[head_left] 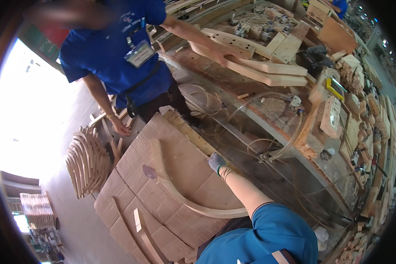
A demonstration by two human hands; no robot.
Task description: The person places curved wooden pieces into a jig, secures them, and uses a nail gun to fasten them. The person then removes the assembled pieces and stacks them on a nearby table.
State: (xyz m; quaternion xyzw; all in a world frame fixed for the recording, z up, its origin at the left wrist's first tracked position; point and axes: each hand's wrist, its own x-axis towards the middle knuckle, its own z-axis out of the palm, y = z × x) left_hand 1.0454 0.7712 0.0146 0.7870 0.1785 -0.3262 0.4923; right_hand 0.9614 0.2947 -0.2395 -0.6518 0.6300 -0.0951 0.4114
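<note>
My right hand (216,163), in a grey glove, is at the far right edge of a cardboard-covered worktop (130,176). Its fingers are curled in beside a yellowish padded strip (187,134); what they hold, if anything, is hidden. A curved pale wooden piece (180,199) lies across the cardboard, its near end by my right forearm. Against its bend rests a small brownish-purple sheet (149,171). Closer to me on the left are a thin wooden strip (125,224) and an angled wooden piece (146,237). My left hand does not show.
A co-worker in blue stands beyond the worktop, one hand (222,57) on shaped wooden pieces (268,72) on a cluttered bench (268,112). Clear hoses (290,145) hang from the bench. Curved wooden parts (87,160) are stacked at the left. A yellow-handled tool (334,89) lies at right.
</note>
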